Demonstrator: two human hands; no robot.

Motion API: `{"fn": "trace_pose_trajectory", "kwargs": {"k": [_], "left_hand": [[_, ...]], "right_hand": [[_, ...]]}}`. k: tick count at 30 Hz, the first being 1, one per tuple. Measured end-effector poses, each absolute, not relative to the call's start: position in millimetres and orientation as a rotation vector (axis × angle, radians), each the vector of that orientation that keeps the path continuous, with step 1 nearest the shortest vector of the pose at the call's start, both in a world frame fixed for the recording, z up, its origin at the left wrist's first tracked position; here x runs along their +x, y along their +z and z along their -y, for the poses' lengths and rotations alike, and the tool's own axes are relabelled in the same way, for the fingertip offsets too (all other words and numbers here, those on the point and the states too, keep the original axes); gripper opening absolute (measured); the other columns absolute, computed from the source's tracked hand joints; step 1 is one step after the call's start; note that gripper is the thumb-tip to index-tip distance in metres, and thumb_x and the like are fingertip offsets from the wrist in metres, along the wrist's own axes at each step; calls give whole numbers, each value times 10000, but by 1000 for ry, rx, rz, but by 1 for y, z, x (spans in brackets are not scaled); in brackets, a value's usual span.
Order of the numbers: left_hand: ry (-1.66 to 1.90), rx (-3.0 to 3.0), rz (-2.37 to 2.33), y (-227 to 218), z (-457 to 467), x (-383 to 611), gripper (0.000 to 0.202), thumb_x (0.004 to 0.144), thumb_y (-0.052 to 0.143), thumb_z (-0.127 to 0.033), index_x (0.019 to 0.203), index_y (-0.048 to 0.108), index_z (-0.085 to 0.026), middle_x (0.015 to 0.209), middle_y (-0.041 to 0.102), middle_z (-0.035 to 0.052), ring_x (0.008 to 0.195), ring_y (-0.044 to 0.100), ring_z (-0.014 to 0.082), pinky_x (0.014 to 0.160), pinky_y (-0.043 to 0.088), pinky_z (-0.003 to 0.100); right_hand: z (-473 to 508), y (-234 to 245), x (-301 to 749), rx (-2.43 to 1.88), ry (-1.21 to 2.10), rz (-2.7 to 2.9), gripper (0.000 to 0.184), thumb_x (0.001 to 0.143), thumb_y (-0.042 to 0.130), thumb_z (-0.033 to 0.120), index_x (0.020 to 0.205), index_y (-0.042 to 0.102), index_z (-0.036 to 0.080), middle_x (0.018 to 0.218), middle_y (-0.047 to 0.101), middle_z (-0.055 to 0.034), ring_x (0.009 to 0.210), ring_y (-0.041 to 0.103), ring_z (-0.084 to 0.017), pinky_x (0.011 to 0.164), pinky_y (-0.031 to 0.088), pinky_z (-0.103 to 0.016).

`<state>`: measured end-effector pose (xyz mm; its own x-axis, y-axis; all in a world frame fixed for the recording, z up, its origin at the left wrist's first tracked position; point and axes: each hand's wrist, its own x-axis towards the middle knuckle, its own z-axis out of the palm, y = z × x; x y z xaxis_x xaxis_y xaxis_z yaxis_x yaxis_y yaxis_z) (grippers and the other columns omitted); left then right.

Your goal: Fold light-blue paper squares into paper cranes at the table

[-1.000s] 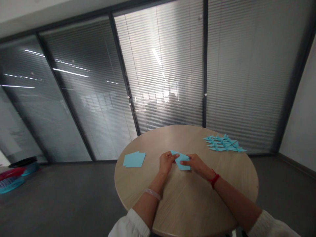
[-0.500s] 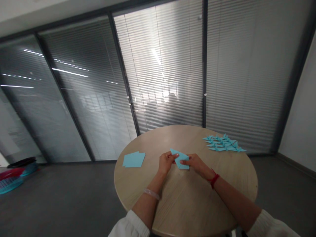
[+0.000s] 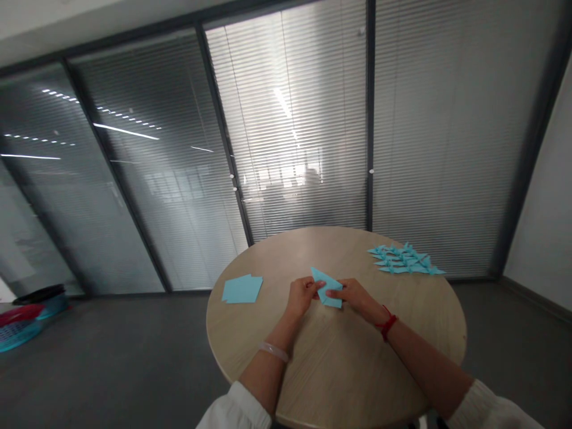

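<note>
Between my two hands is a partly folded sheet of light blue paper [image 3: 329,286], held just over the middle of the round table. My left hand [image 3: 304,293] pinches its left edge, thumb on top and fingers beneath. At the right edge, my right hand [image 3: 353,292] grips the sheet with its thumb laid across the front. The fingers behind the paper are partly hidden. A pointed corner sticks up at the upper left, and a fold line crosses the lower part.
A small stack of flat blue paper sheets [image 3: 243,289] lies left on the wooden table [image 3: 339,363]. Several folded blue paper cranes [image 3: 404,260] stand in rows at the back right. Plastic baskets [image 3: 22,330] sit on the floor at far left. Glass partitions with blinds rise behind.
The paper has shifted and turned slightly, its upper corner now a little further right. My left hand has moved slightly right along its edge; my right hand is nearly still.
</note>
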<state>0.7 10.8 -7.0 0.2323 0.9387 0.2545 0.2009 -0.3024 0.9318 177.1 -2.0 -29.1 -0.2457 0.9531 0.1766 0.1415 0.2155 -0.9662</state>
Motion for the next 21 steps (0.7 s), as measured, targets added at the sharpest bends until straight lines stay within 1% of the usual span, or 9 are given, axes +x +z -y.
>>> {"fn": "trace_pose_trajectory", "kwargs": {"k": [5,11,15,21], "left_hand": [[1088,1732,-1103,-4,-8,2,444,603,654,-581,569,579,-145,522,584,16,525,585,152,533,461,241],[1042,1883,-1182,1,-1,1,450,654,606,-585,503,544,-165,476,575,17,458,543,130,494,412,222],[1054,1901,-1142,1,-2,1,441,668,597,-578,514,548,-168,487,581,15,471,544,130,509,422,225],[1021,1848,-1102,-1,-4,2,440,700,558,-584,552,541,-169,513,596,22,489,565,143,510,427,234]], "right_hand": [[0,-30,179,-1048,1093,1586,486,586,673,565,696,646,93,584,548,-4,540,490,-124,526,382,-221],[-1,-31,178,-1066,1071,1588,489,582,673,572,696,652,96,589,548,-8,553,499,-138,529,392,-228],[0,-31,178,-1044,1118,1563,512,584,667,582,746,666,97,595,559,-9,555,512,-145,529,401,-229],[1,-27,179,-1042,1017,1581,504,608,653,578,740,682,93,608,579,-13,600,540,-163,572,415,-239]]}}
